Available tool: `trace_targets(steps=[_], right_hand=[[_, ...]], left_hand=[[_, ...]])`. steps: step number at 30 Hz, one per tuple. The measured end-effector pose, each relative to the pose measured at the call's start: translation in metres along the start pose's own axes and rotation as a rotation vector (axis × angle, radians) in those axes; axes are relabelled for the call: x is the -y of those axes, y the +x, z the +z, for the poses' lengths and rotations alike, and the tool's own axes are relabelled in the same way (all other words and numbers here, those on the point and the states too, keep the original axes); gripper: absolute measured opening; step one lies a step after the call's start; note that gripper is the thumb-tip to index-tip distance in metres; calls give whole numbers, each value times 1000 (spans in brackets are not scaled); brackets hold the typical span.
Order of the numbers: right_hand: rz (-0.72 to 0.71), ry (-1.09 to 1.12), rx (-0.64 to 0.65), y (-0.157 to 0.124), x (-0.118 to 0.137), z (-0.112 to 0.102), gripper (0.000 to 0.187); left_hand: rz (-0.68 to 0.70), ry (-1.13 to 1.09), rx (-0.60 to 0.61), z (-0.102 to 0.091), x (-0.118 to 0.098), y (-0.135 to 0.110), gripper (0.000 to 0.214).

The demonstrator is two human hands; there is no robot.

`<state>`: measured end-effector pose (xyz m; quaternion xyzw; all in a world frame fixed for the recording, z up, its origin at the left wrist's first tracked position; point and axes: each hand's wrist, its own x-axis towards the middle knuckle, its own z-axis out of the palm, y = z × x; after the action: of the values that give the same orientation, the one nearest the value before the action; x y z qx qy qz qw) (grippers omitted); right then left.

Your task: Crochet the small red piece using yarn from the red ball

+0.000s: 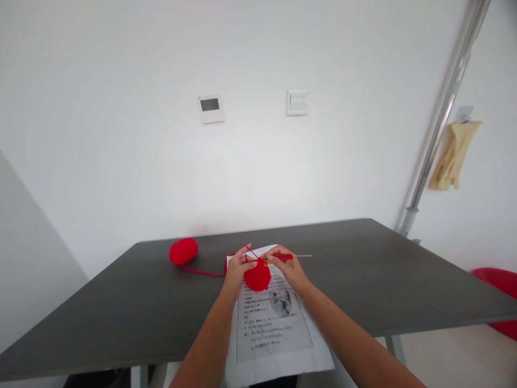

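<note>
My left hand (pixel 239 270) pinches the edge of a round red crochet piece (pixel 257 277), with red yarn looped over its raised index finger. In my right hand (pixel 287 265) is a crochet hook (pixel 285 257) with a red handle, its thin far end pointing right. The hook's working tip meets the top edge of the crochet piece. Close to that spot sits a small yellow ring-like marker (pixel 267 263). A red yarn ball (pixel 183 251) lies on the table to the left, and its strand runs toward my left hand. More red material shows partly behind that hand.
A printed paper sheet (pixel 278 345) with a picture lies under my hands and overhangs the front edge of the dark table (pixel 355 269). Behind is a white wall with a switch (pixel 297 102). A red chair (pixel 498 283) stands at the right.
</note>
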<state>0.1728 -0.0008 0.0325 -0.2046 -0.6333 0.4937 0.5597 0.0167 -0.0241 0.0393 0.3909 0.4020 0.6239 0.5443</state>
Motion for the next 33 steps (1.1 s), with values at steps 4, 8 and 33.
trace_targets(steps=[4,8,33], right_hand=[[27,13,31,1,1,-4,21],[27,-14,62,1,-1,-7,19],[-95,-322,82,-2,-2,-4,18]], left_hand=[[6,40,18,-2,3,1,77],[16,82,25,-4,6,3,76],[133,255,-3,-6,7,4,69]])
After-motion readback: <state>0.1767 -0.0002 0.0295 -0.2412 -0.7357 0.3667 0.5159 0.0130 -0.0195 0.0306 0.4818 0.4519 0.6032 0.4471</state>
